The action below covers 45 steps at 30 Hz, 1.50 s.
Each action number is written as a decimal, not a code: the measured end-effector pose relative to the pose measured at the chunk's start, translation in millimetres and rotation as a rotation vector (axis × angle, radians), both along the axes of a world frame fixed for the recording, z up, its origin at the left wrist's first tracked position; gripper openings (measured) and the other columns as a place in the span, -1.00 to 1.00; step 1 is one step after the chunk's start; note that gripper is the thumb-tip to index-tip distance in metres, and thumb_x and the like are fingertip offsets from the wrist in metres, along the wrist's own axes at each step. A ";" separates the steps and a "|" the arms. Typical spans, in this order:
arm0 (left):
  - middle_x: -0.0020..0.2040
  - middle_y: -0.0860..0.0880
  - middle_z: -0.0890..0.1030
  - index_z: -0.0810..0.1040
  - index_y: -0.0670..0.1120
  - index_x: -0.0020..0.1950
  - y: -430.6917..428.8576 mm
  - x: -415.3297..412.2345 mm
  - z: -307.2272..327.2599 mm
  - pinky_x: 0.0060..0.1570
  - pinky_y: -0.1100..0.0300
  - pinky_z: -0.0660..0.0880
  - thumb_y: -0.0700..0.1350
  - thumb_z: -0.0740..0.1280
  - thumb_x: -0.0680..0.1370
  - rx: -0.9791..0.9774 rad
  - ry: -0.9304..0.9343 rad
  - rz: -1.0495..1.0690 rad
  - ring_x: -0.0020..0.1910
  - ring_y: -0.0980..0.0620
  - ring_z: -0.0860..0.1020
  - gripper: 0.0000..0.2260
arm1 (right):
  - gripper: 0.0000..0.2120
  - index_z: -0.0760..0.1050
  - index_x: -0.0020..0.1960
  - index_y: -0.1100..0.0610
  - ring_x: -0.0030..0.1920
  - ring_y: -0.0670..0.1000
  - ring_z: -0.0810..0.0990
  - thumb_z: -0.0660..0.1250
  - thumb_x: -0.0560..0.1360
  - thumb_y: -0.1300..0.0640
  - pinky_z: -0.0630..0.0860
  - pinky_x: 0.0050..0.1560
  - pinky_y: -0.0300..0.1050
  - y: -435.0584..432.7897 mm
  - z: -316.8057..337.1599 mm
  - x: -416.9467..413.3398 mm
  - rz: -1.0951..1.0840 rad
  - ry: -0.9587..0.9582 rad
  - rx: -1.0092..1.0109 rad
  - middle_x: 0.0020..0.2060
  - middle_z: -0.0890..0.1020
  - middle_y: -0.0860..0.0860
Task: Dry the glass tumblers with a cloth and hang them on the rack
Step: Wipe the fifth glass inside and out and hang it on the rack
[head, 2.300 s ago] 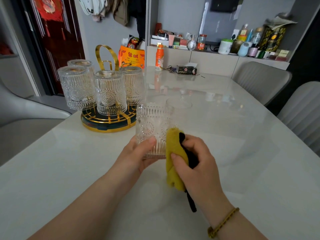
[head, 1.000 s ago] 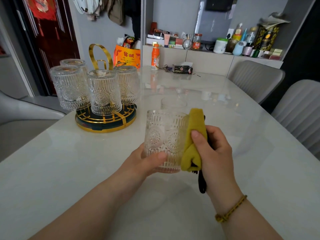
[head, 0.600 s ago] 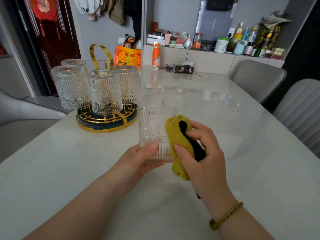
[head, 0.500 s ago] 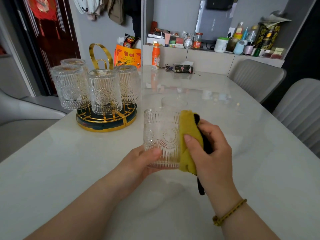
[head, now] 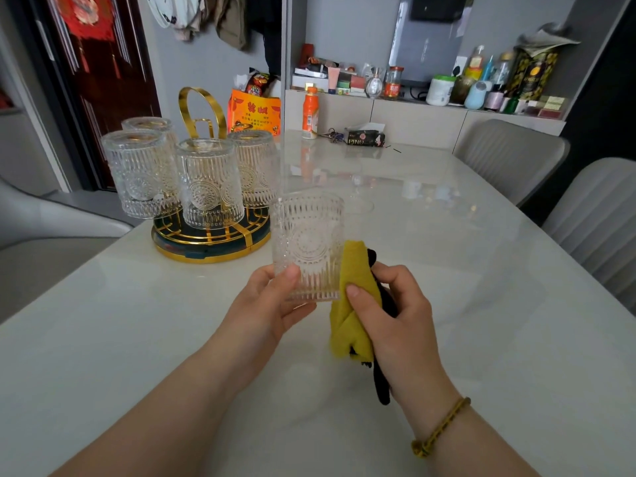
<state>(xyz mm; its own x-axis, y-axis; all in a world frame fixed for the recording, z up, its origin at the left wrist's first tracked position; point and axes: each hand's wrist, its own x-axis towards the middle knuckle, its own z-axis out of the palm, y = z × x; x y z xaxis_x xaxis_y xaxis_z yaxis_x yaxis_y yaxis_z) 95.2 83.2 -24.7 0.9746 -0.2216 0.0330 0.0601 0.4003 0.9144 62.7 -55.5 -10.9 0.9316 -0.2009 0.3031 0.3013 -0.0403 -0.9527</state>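
Left hand [head: 265, 308] grips tumbler [head: 307, 242] upright above table [head: 481, 304]; right hand [head: 395, 315] clutches yellow cloth [head: 351, 304] against tumbler's right side.

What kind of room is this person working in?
Probably a home dining room: a long pale table with padded chairs beside it, a sideboard cluttered with bottles, and clothes hanging on the wall.
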 end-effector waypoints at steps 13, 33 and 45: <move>-0.02 -0.08 0.68 0.50 -0.09 0.14 -1.8 -4.1 -2.2 -0.16 0.20 0.58 0.28 0.57 -0.10 0.078 -0.134 -0.067 -0.05 -0.03 0.65 -0.11 | -0.84 0.48 -0.21 -0.23 0.07 -0.26 0.50 0.36 0.23 -0.04 0.45 0.06 -0.38 -3.5 6.8 -4.5 -0.107 -0.310 -0.210 -0.01 0.52 -0.38; 0.00 -0.08 0.67 0.51 -0.04 0.14 -7.0 -8.4 -6.0 -0.16 0.13 0.60 0.31 0.53 -0.04 0.063 -0.055 -0.220 -0.05 -0.04 0.65 -0.17 | -0.80 0.44 -0.22 -0.04 -0.30 -0.30 0.54 0.39 0.40 0.22 0.48 -0.27 -0.42 -14.0 11.5 0.8 -0.160 -0.112 0.050 -0.31 0.57 -0.25; -0.06 0.10 0.69 0.57 0.04 -0.03 0.1 -3.1 -3.0 -0.03 0.24 0.55 0.22 0.26 0.42 0.129 -0.069 -0.031 -0.04 0.16 0.63 -0.70 | -0.83 0.42 -0.23 0.04 -0.38 -0.09 0.54 0.39 0.40 0.23 0.51 -0.38 -0.21 2.1 2.1 -2.5 0.003 0.076 0.016 -0.35 0.58 -0.02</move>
<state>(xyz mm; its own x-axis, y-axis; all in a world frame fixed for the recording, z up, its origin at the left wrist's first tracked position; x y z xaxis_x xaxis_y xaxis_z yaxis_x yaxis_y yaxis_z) 92.1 83.3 -27.6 0.9637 -0.2581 0.0687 0.0060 0.2781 0.9605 60.3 -53.4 -8.7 0.9524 -0.2022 0.2280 0.2279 -0.0240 -0.9734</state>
